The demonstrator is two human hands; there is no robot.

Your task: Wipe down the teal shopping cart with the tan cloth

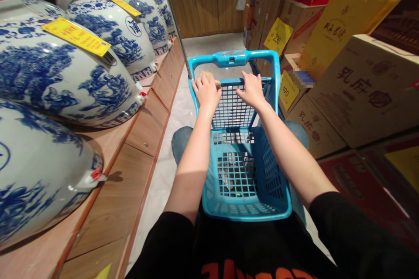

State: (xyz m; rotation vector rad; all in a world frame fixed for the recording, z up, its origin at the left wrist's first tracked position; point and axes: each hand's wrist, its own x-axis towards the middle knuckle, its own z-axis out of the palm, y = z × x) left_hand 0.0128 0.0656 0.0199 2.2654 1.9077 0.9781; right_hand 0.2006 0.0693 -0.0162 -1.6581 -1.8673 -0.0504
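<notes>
A blue plastic shopping cart (247, 213) with a mesh basket stands right before me, between my knees. My left hand (207, 91) is closed over a tan cloth (216, 82), pressing it against the left end of the cart's upper rail. Most of the cloth is hidden under my fingers. On the same rail, farther right, my right hand (252, 90) has its thumb on the near side and its fingers over the top, gripping it. The cart's handle (231, 58) rises beyond both hands. Only the floor shows through the basket's mesh bottom.
Large blue-and-white jars (108, 30) with red cloth tops line a wooden cabinet (144, 126) at left. A thin metal pole (173, 17) rises by the cart's left corner. Stacked cartons (373, 91) and a yellow bag (340, 30) stand close at right. A wooden counter (206, 11) is ahead.
</notes>
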